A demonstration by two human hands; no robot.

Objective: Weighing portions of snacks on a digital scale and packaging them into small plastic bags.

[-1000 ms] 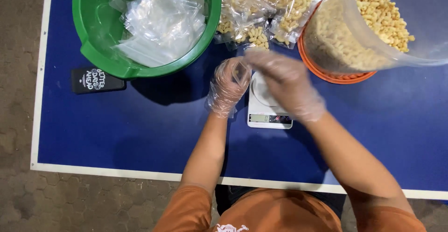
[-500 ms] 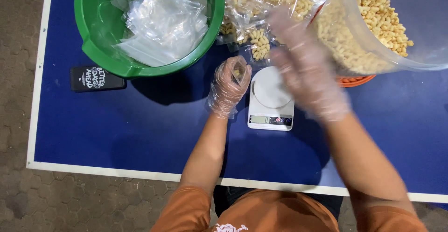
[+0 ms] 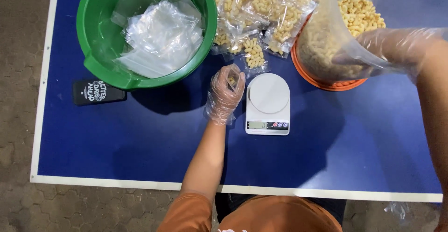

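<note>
The person is wearing two thin clear gloves, one on each hand. The left hand (image 3: 225, 94) is staying just left of the one white kitchen scale (image 3: 268, 102), and its fingers are curling together around one small clear pouch (image 3: 232, 79), which is standing open at the top with a few yellow snack pieces inside. The right hand (image 3: 396, 45) is reaching into the one big clear bag of snack pieces (image 3: 326, 40); this bag is sitting in one orange basin (image 3: 326, 83), just behind and to the right of the scale. The plastic is covering the fingers of the right hand, so I cannot tell if they are spread or closed on anything.

Behind the scale, several filled pouches (image 3: 254, 17) are lying in a heap; they are overlapping, so an exact count is not possible. One green bucket (image 3: 107, 71) is standing at the left, and it is holding a pile of empty clear pouches (image 3: 161, 36). One black flat case (image 3: 99, 92) is lying just in front of the bucket. Everything is resting on one blue table (image 3: 140, 138) with a white edge.
</note>
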